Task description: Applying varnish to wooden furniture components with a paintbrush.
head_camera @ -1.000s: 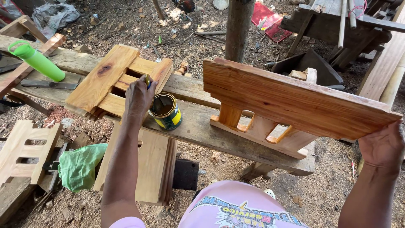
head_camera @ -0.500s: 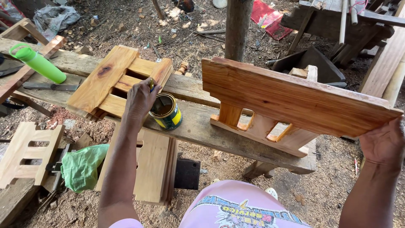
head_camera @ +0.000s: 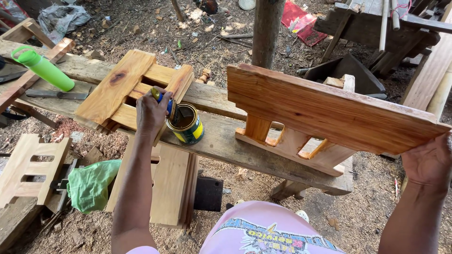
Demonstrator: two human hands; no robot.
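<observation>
My left hand is closed around a brush with a blue handle, its end dipped into an open yellow tin of dark liquid on the plank bench. My right hand grips the right end of a glossy slatted wooden panel, held tilted on edge with its lower rail resting on the bench. A second, paler slatted panel lies flat on the bench just left of the tin.
A green bottle and a flat metal blade lie at the bench's left end. More unfinished panels and a green plastic bag sit on the sawdust ground. A tree trunk rises behind the bench.
My left hand has dropped from the pale panel toward the tin, bringing the brush into it. The glossy panel has shifted slightly under my right hand.
</observation>
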